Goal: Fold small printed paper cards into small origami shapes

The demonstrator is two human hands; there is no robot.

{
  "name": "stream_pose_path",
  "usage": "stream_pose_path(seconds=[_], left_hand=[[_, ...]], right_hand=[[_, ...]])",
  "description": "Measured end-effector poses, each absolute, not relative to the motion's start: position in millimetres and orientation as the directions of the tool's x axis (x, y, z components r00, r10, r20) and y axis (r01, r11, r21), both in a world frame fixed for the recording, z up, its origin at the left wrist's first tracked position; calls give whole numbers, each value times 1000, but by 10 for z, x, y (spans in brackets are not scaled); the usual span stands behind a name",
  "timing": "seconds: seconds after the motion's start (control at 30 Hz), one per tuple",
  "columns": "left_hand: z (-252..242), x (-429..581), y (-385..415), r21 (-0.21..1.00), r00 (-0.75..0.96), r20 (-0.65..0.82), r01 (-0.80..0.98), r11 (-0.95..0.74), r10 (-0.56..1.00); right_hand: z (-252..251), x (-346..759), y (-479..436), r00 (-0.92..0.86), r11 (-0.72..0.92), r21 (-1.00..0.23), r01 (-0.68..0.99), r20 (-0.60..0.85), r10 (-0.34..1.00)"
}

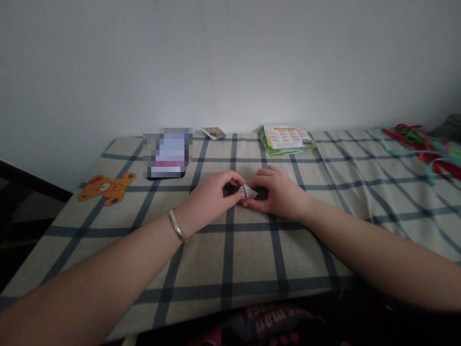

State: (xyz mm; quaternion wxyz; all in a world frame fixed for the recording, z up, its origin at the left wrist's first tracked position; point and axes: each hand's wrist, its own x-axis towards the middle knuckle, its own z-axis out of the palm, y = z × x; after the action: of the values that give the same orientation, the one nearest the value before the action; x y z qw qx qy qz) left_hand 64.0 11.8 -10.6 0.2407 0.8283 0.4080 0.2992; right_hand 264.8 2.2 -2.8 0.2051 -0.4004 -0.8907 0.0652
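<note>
Between my hands, low over the table, is a small folded piece of paper [249,192], pale with a dark line across it and pointed at its right end. My left hand [216,192] pinches its left side between thumb and fingers; a silver bangle sits on that wrist. On the other side, my right hand [279,192] grips the paper with its thumb below and its fingers above. The fingertips cover part of the folds.
A checked cloth [201,259] covers the table. Toward the wall lie a phone [168,154], a small folded printed paper [214,133] and a stack of printed sheets [288,139]. A bear cutout [107,189] lies left; coloured ribbons [421,144] are heaped far right.
</note>
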Motion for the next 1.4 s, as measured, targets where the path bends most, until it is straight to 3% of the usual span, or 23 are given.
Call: stream_pose_path(seconds=[0.2, 0.43, 0.8, 1.03, 1.23, 1.4], left_hand=[[-94, 626, 102, 695, 448, 356, 460, -553, 820], [-11, 601, 40, 518, 488, 556, 431, -739, 673], [-38, 567, 101, 338, 620, 494, 509, -792, 610], [-37, 563, 115, 314, 632, 509, 496, -810, 584], [-11, 583, 87, 316, 637, 510, 486, -815, 578], [-9, 560, 91, 193, 694, 506, 489, -851, 513]], right_hand=[[-26, 2635, 4, -591, 688, -335, 644, 354, 725], [-5, 2647, -43, -532, 706, -313, 635, 485, 694], [-17, 2629, -33, -579, 708, -215, 673, 443, 685], [-11, 2612, -16, -654, 742, -210, 636, 364, 664], [5, 2613, -46, -669, 745, -118, 656, 365, 647], [2, 2605, -56, -689, 747, -54, 663, 348, 636]])
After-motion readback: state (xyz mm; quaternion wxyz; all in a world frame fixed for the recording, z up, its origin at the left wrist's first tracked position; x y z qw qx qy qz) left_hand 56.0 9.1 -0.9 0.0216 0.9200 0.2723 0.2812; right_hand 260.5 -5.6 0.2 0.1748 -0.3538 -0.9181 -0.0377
